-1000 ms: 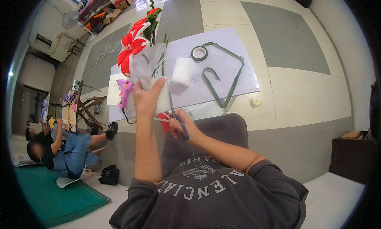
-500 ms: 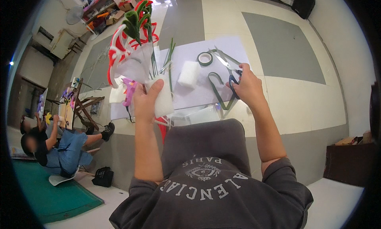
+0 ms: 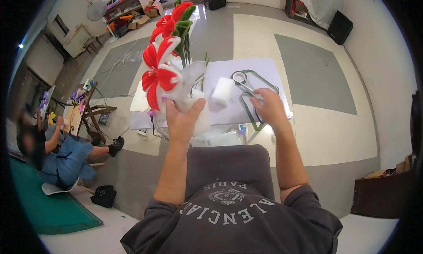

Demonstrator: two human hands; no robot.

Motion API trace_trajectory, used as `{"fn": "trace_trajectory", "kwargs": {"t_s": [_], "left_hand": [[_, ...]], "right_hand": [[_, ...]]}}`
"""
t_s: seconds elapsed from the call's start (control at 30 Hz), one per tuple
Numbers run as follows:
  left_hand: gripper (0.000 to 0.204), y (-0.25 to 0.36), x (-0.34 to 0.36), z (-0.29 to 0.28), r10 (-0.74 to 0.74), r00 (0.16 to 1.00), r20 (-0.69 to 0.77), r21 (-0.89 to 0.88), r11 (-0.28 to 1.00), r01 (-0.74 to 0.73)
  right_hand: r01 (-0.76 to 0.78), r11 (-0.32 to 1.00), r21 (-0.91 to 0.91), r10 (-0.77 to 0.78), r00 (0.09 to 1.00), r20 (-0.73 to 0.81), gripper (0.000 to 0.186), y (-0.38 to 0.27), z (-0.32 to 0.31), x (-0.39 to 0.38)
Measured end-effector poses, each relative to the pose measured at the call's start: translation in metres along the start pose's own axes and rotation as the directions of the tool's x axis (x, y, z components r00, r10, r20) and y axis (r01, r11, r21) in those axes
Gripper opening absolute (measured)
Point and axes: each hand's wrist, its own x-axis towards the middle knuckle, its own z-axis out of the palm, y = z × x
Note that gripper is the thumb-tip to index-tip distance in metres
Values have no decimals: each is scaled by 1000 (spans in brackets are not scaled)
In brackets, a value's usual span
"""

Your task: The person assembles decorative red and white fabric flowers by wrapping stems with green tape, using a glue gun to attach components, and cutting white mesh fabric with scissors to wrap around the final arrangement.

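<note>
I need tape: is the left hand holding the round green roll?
No, the left hand grips a white foam block; the green tape roll lies on the white tabletop.

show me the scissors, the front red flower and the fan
Scissors (image 3: 249,91): head view, on the blades.
Front red flower (image 3: 153,72): head view, on its centre.
Fan (image 3: 97,11): head view, on its round head.

- I get a bright, fairly even indoor picture, with only soft shadows on the white tabletop (image 3: 220,70).
- At the far left, a small light (image 3: 20,46) burns out to a white dot.
- Far ahead, the glossy floor (image 3: 255,36) throws back pale glare.
- The white block (image 3: 224,91) looks nearly washed out to me, and the scissors (image 3: 247,90) look smeared.
- Left, I see a seated person's (image 3: 66,161) head blurred.
- Black fills my corners; the right wall (image 3: 374,86) bows.
</note>
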Motion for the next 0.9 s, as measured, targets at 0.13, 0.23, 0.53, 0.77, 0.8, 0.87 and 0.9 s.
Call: {"fn": "trace_trajectory", "kwargs": {"t_s": [0.13,0.23,0.53,0.77,0.8,0.87,0.9], "left_hand": [[68,-12,-4,5,1,999,-48,17,1000,-1],[73,-16,-4,5,163,983,-84,12,987,-163],[68,-20,-30,7,402,914,-58,438,833,-339],[59,-6,-31,-8,90,995,39,49,995,-92],[57,-13,-25,-12,52,998,41,-42,998,-50],[54,-14,-21,-13,-24,998,58,-215,976,35],[53,-12,-21,-11,-60,996,72,-296,952,79]], "right_hand": [[-59,693,718,-88,982,165,39,-65,17,-24],[-194,341,920,-133,959,252,44,-93,31,-28],[-95,404,910,-14,994,111,40,-110,35,-28],[-259,158,953,-95,957,275,32,-81,30,-20],[-289,98,952,-88,951,297,30,-82,30,-20],[-341,-22,940,-74,938,338,28,-82,29,-20],[-352,-53,935,-78,935,347,27,-82,28,-21]]}}
